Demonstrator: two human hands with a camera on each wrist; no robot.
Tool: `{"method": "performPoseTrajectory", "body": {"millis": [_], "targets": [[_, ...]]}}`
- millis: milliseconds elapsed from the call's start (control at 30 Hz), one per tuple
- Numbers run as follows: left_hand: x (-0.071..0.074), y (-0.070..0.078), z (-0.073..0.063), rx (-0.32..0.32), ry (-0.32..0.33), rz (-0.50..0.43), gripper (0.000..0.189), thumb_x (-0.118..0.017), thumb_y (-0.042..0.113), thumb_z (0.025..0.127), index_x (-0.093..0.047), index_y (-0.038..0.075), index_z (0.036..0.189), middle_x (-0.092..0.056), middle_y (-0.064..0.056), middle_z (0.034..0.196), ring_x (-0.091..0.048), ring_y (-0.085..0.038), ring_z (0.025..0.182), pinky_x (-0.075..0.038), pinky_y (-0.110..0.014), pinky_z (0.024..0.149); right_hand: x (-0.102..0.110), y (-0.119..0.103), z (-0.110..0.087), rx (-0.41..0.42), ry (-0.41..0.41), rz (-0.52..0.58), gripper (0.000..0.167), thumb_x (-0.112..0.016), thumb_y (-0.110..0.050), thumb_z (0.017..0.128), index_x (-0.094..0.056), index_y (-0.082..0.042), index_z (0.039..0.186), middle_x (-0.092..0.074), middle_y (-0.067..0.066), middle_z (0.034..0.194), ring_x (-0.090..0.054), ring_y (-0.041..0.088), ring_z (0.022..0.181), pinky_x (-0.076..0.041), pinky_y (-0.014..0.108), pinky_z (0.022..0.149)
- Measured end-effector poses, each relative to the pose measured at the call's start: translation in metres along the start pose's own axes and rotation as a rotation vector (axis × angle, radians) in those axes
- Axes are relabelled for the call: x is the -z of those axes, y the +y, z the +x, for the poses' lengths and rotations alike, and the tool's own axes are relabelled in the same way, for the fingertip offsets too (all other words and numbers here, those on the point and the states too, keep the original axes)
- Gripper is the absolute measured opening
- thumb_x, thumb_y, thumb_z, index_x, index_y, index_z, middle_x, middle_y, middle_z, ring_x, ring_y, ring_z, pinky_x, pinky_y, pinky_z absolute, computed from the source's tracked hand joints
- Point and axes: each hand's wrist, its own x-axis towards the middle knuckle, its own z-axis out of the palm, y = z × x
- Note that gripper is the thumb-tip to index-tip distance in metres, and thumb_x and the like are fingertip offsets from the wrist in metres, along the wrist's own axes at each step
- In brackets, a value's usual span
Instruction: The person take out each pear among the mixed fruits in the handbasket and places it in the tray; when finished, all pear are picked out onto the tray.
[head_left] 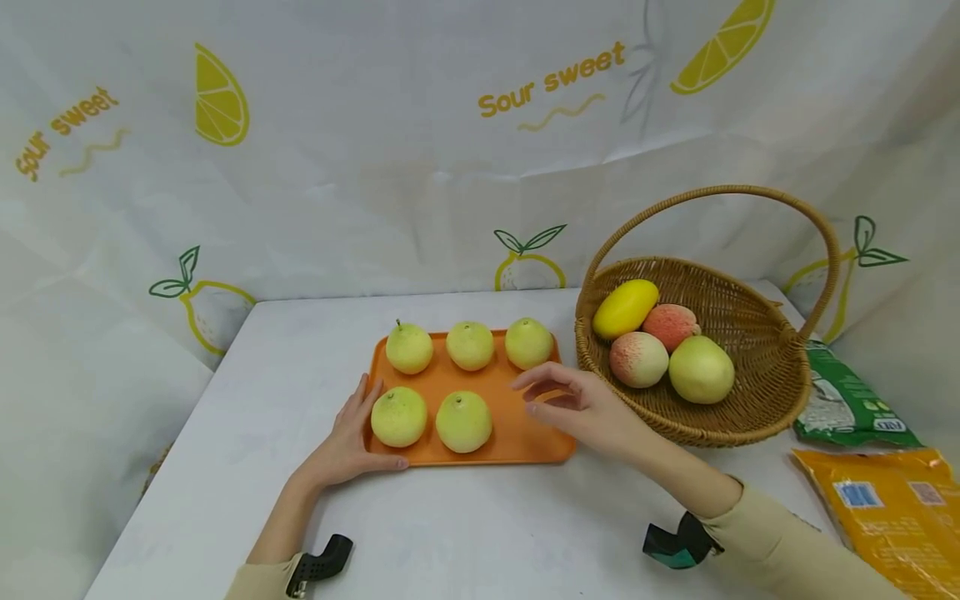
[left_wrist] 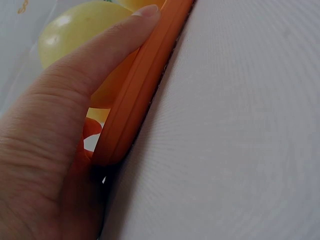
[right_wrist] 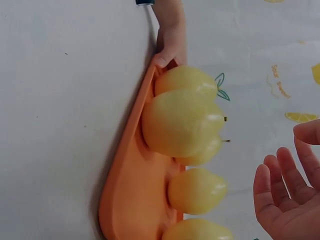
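Observation:
An orange tray (head_left: 525, 433) lies on the white table with round yellow-green pears on it. Three of them stand in the back row, among them a pear (head_left: 408, 348) with a dark stem; in front are a left pear (head_left: 399, 417) and a right pear (head_left: 463, 422). My left hand (head_left: 347, 442) holds the tray's front left corner, its thumb (left_wrist: 115, 47) lying along the rim in the left wrist view. Above the tray's right part hovers my right hand (head_left: 588, 410), fingers loosely bent, nothing in them; its palm (right_wrist: 295, 215) shows in the right wrist view.
Right of the tray stands a wicker basket (head_left: 757, 367) with a tall handle. It holds a yellow mango-like fruit (head_left: 626, 308), two peaches (head_left: 639, 360) and a pear (head_left: 701, 370). Beyond it lie a green packet (head_left: 847, 400) and an orange packet (head_left: 892, 508). A printed cloth (head_left: 375, 167) hangs behind.

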Motion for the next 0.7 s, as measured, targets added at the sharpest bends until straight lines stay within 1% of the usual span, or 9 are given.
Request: {"method": "performPoseTrajectory", "body": {"millis": [133, 300, 367, 433, 500, 567, 633, 700], "targets": [[0.000, 0.001, 0.000, -0.002, 0.002, -0.004, 0.126, -0.086, 0.053, 0.067, -0.006, 0.017, 0.159, 0.011, -0.011, 0.163, 0.006, -0.046, 0.144, -0.007, -0.073, 0.106, 0.015, -0.007, -0.004, -0.001, 0.010, -0.029, 0.024, -0.065, -0.010, 0.094, -0.063, -0.008, 0.118, -0.063, 0.006, 0.113, -0.058, 0.026, 0.107, -0.052, 0.031, 0.085], [0.000, 0.001, 0.000, -0.001, 0.000, -0.004, 0.126, -0.086, 0.052, 0.067, -0.007, 0.017, 0.159, 0.011, -0.011, 0.163, 0.006, -0.046, 0.144, -0.007, -0.073, 0.105, 0.032, -0.015, -0.011, -0.053, 0.033, -0.053, 0.027, -0.066, -0.013, 0.094, -0.061, -0.009, 0.121, -0.062, 0.005, 0.117, -0.059, 0.022, 0.107, -0.052, 0.029, 0.085], [0.000, 0.002, 0.000, 0.002, -0.001, -0.004, 0.127, -0.086, 0.052, 0.066, -0.007, 0.017, 0.159, 0.011, -0.011, 0.163, 0.006, -0.045, 0.144, -0.007, -0.073, 0.106, 0.038, -0.017, -0.013, -0.057, 0.046, -0.074, 0.028, -0.065, -0.014, 0.095, -0.061, -0.008, 0.122, -0.062, 0.005, 0.117, -0.060, 0.019, 0.105, -0.052, 0.027, 0.084], [0.000, 0.002, 0.000, 0.006, -0.002, -0.002, 0.127, -0.086, 0.053, 0.066, -0.006, 0.017, 0.159, 0.011, -0.011, 0.163, 0.006, -0.045, 0.144, -0.007, -0.073, 0.105, 0.044, -0.019, -0.015, -0.038, 0.064, -0.101, 0.028, -0.065, -0.012, 0.095, -0.061, -0.006, 0.122, -0.063, 0.006, 0.115, -0.060, 0.018, 0.103, -0.053, 0.026, 0.082], [0.000, 0.002, -0.001, 0.010, -0.001, 0.000, 0.127, -0.086, 0.052, 0.066, -0.006, 0.018, 0.159, 0.011, -0.010, 0.163, 0.006, -0.045, 0.145, -0.008, -0.073, 0.106, 0.050, -0.020, -0.017, 0.002, 0.084, -0.136, 0.027, -0.065, -0.009, 0.094, -0.061, -0.004, 0.121, -0.063, 0.008, 0.114, -0.060, 0.017, 0.101, -0.052, 0.025, 0.082], [0.000, 0.002, -0.001, 0.008, 0.001, 0.005, 0.127, -0.086, 0.052, 0.066, -0.007, 0.017, 0.159, 0.010, -0.011, 0.163, 0.005, -0.046, 0.144, -0.008, -0.073, 0.105, 0.056, -0.020, -0.018, 0.024, 0.100, -0.159, 0.027, -0.065, -0.007, 0.094, -0.061, -0.002, 0.120, -0.063, 0.011, 0.113, -0.060, 0.017, 0.099, -0.052, 0.023, 0.082], [0.001, 0.002, -0.001, 0.006, 0.003, 0.004, 0.127, -0.086, 0.052, 0.066, -0.007, 0.018, 0.159, 0.010, -0.011, 0.163, 0.005, -0.045, 0.145, -0.009, -0.073, 0.105, 0.063, -0.022, -0.020, 0.027, 0.109, -0.173, 0.027, -0.064, -0.006, 0.094, -0.061, -0.002, 0.121, -0.062, 0.014, 0.115, -0.059, 0.016, 0.099, -0.051, 0.022, 0.084], [0.001, 0.002, -0.001, 0.000, 0.003, 0.006, 0.127, -0.086, 0.052, 0.066, -0.007, 0.017, 0.159, 0.010, -0.012, 0.163, 0.004, -0.046, 0.144, -0.009, -0.074, 0.105, 0.070, -0.023, -0.022, 0.013, 0.113, -0.195, 0.028, -0.064, -0.007, 0.095, -0.060, -0.001, 0.122, -0.060, 0.017, 0.116, -0.059, 0.015, 0.100, -0.051, 0.021, 0.085]]}}
